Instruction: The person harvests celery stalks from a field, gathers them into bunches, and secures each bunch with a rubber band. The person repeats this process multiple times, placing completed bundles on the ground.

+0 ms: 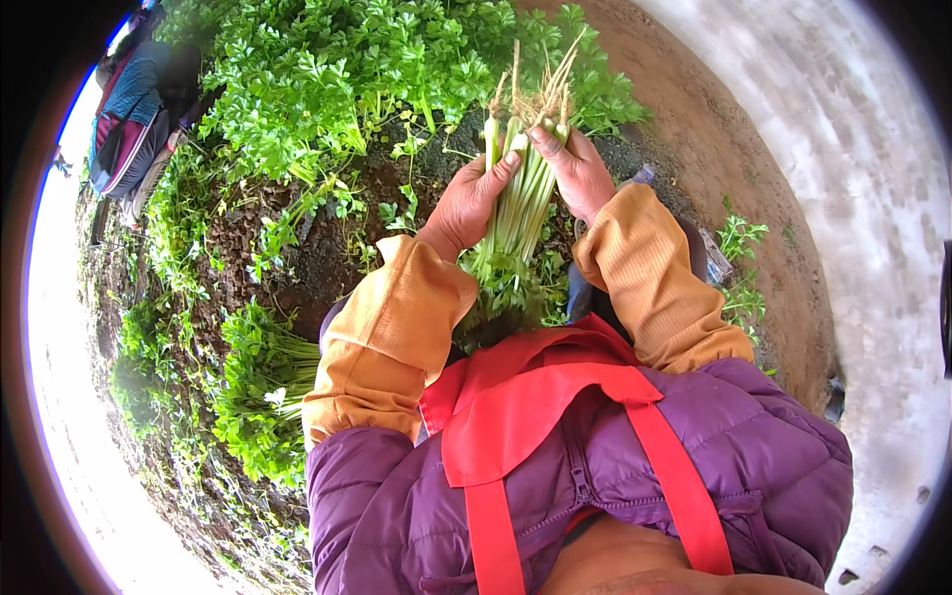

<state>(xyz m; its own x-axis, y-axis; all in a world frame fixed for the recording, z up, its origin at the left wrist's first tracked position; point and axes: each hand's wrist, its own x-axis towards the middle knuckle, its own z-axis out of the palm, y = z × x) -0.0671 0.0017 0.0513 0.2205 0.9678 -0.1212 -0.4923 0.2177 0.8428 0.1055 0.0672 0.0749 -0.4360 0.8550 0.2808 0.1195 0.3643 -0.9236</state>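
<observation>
A bunch of celery (524,201) with thin pale green stalks is held up before my chest, roots (550,93) at the top and leaves hanging down toward my lap. My left hand (472,197) wraps the bunch from the left, its thumb lying across the stalks. On the other side, my right hand (573,167) grips it just below the roots, thumb pressed to the stalk bases. The fingers behind the stalks are hidden. Orange sleeve covers reach to both wrists, and a red apron (520,424) hangs over my purple jacket.
Dense leafy celery plants (357,67) grow in front. Cut celery (268,394) lies in a pile at my left. Dark soil (320,275) shows between plants. Another person (141,119) is at the far left. A pale wall (855,149) curves along the right, beside bare brown earth (721,141).
</observation>
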